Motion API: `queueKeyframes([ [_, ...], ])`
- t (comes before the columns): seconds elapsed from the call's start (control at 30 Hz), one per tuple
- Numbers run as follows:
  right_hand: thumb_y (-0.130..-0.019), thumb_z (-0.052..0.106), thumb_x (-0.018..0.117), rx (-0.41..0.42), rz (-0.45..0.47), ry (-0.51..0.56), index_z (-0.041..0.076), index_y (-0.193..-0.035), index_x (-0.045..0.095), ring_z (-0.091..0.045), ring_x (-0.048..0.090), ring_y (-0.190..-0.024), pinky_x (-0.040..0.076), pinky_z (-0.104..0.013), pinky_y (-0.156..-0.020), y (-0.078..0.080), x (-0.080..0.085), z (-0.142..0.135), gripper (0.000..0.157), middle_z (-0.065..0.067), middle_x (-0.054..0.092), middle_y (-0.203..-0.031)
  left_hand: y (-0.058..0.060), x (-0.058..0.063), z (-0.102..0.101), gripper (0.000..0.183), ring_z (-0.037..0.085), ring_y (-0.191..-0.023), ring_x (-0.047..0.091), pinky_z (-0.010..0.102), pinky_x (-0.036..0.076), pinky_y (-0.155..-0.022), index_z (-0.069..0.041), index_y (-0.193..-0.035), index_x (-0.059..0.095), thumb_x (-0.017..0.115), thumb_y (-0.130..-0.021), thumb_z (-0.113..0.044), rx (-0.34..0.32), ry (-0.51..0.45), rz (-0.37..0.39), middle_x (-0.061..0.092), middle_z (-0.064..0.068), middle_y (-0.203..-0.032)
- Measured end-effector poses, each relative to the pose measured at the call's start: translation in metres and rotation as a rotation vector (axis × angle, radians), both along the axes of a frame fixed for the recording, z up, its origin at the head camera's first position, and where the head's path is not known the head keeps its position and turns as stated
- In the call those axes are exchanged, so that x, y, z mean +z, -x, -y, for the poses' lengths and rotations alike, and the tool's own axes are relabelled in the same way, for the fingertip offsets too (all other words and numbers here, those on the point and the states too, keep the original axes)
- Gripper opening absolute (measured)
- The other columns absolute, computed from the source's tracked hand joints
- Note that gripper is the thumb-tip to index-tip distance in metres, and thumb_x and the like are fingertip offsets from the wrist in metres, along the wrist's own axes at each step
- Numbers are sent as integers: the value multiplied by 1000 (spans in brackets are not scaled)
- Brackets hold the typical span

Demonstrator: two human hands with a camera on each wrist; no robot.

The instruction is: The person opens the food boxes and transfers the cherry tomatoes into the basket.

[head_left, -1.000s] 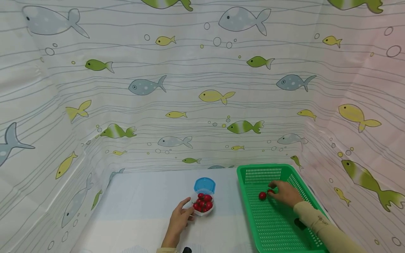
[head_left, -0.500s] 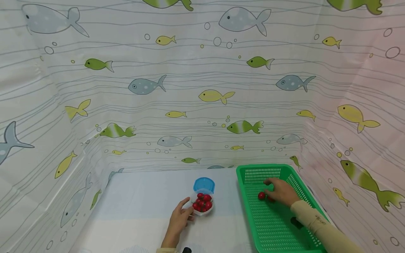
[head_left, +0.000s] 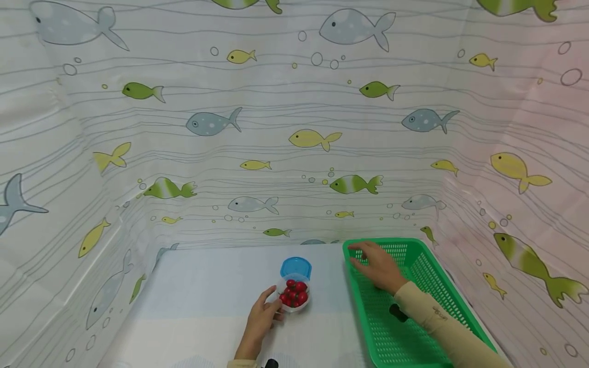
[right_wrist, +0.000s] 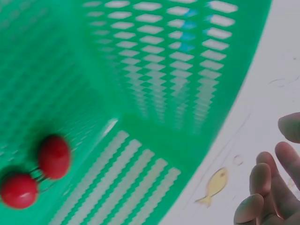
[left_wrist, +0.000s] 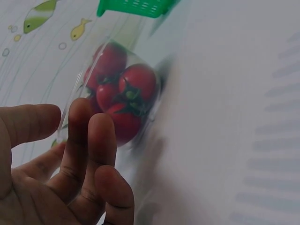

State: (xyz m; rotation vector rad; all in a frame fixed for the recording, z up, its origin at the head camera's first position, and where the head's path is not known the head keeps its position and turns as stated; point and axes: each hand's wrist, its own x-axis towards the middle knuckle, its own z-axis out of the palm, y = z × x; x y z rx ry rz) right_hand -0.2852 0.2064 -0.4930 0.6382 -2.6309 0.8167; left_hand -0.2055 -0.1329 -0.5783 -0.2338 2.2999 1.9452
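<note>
A clear container [head_left: 294,309] full of red cherry tomatoes [head_left: 294,295] stands mid-table, its blue lid [head_left: 296,268] flipped back behind it. My left hand [head_left: 262,319] is at its left side, relaxed fingers and thumb right at the wall without curling round it. In the left wrist view, the fingertips [left_wrist: 101,126] overlap the container's edge. My right hand [head_left: 378,266] hovers over the left rim of the green basket [head_left: 361,312], fingers spread, nothing between them. Two cherry tomatoes [right_wrist: 55,157] joined by thin stems lie on the basket floor, hidden behind the hand in the head view.
The green basket's raised, perforated walls stand along the right side of the white table [head_left: 207,291]. Fish-printed sheeting [head_left: 294,179] encloses the back and both sides. Between container and basket runs a strip of bare tabletop [head_left: 329,296].
My right hand has risen from beside the two cherry tomatoes in the basket and moved left to its rim, carrying nothing. The left hand and the container have stayed in place.
</note>
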Motion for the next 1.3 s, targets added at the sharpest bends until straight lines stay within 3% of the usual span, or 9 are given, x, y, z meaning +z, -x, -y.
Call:
queueKeyframes([
  [0.27, -93, 26, 74, 34, -22, -5, 24, -123, 70, -14, 58, -82, 47, -30, -64, 0, 12, 40, 30, 9, 65, -111, 0, -1, 2, 61, 22, -76, 70, 31, 43, -59, -4, -153, 39, 60, -100, -25, 2, -6, -10, 72, 6, -88],
  [0.5, -94, 29, 73, 78, 17, -49, 22, -126, 69, -13, 60, -86, 49, -28, -66, 4, 18, 67, 32, 7, 66, -120, 0, 0, 2, 60, 21, -75, 70, 31, 42, -59, -4, -154, 39, 59, -101, -25, 4, -6, -8, 71, 5, -87],
  [0.9, -95, 29, 73, 220, 190, -35, 17, -131, 65, -23, 63, -91, 50, -29, -71, 2, 22, 103, 39, 0, 69, -120, 0, 0, 1, 59, 23, -77, 71, 32, 42, -59, -4, -153, 39, 58, -101, -23, 3, -11, -6, 72, 6, -87],
  [1.1, -95, 33, 72, 306, 293, -58, 15, -132, 64, -20, 63, -94, 52, -29, -77, 0, 17, 119, 42, 1, 69, -120, 0, 0, 1, 58, 24, -78, 71, 32, 41, -59, -4, -154, 39, 57, -101, -22, -9, -21, -7, 72, 7, -87],
  [1.3, -93, 24, 75, 361, 343, -108, 15, -127, 67, -13, 65, -99, 54, -31, -84, 0, 3, 138, 35, 0, 71, -117, 1, 0, 2, 59, 26, -79, 71, 32, 41, -60, -3, -154, 38, 56, -102, -24, -14, -35, -15, 72, 9, -88],
])
